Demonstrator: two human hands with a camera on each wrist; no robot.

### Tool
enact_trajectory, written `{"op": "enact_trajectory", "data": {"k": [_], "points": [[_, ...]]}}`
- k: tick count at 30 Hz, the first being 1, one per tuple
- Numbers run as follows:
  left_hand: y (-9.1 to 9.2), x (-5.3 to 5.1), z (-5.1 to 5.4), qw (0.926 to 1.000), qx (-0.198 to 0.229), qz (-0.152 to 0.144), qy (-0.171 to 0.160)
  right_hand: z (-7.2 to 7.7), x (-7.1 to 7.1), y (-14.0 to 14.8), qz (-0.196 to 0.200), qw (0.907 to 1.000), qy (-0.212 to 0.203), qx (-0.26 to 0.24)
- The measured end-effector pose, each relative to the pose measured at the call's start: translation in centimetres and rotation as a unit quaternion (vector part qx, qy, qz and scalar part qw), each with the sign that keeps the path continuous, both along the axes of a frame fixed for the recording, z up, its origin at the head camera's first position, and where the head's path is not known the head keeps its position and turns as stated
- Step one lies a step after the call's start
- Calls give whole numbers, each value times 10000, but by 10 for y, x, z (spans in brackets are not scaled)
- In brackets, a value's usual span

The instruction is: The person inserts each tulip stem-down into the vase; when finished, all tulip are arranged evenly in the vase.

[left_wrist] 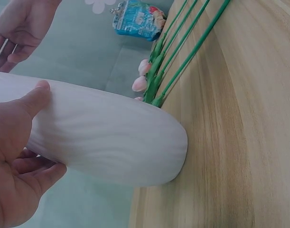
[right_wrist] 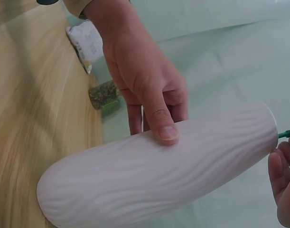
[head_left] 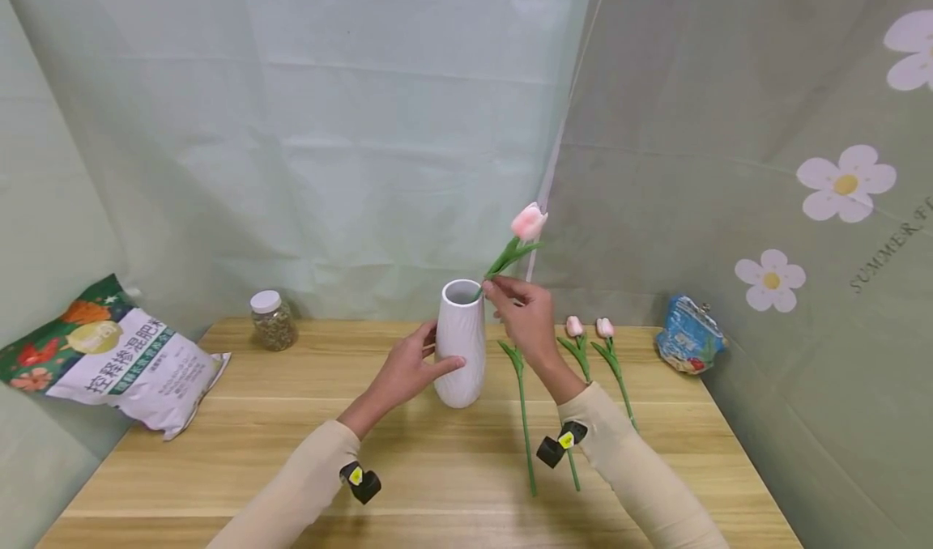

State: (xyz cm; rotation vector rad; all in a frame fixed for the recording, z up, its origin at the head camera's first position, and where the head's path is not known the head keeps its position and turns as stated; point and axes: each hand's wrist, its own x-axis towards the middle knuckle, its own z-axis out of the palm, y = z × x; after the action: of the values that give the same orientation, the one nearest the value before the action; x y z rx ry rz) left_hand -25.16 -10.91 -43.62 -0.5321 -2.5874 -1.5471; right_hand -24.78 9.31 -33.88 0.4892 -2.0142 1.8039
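Observation:
A white ribbed vase (head_left: 461, 355) stands upright on the wooden table. My left hand (head_left: 410, 368) holds its left side, thumb across the front and fingers round the back, as the right wrist view also shows on the vase (right_wrist: 159, 171). Above the rim, my right hand (head_left: 526, 314) pinches the green stem of a pink artificial tulip (head_left: 529, 222). The stem's lower end (right_wrist: 286, 134) reaches into the vase mouth; how deep it goes is hidden. The tulip leans to the right, its bloom well above the vase.
Right of the vase lie more tulips (head_left: 604, 328), partly covered by my right arm; one stem (head_left: 526, 436) lies nearest the vase. A blue pouch (head_left: 690, 334) sits at the right edge. At the left are a white-lidded jar (head_left: 274, 322) and a fertilizer bag (head_left: 138, 355). Fabric walls surround the table.

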Motion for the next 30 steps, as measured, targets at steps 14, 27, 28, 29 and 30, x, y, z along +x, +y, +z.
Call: {"op": "enact_trajectory", "data": {"k": [14, 27, 28, 29, 30], "points": [[0, 0, 0, 10000, 17, 9, 34, 2, 1, 2, 197, 9965, 54, 805], [-2, 0, -2, 9999, 35, -50, -85, -17, -16, 4, 155, 9954, -185, 926], [-2, 0, -2, 9999, 32, -45, -97, -21, -19, 5, 151, 9953, -182, 935], [-2, 0, -1, 9999, 37, -34, -108, -24, -22, 5, 147, 9950, -185, 967], [-2, 0, -1, 9999, 38, -26, -118, -27, -25, 6, 158, 9948, -177, 989]]}}
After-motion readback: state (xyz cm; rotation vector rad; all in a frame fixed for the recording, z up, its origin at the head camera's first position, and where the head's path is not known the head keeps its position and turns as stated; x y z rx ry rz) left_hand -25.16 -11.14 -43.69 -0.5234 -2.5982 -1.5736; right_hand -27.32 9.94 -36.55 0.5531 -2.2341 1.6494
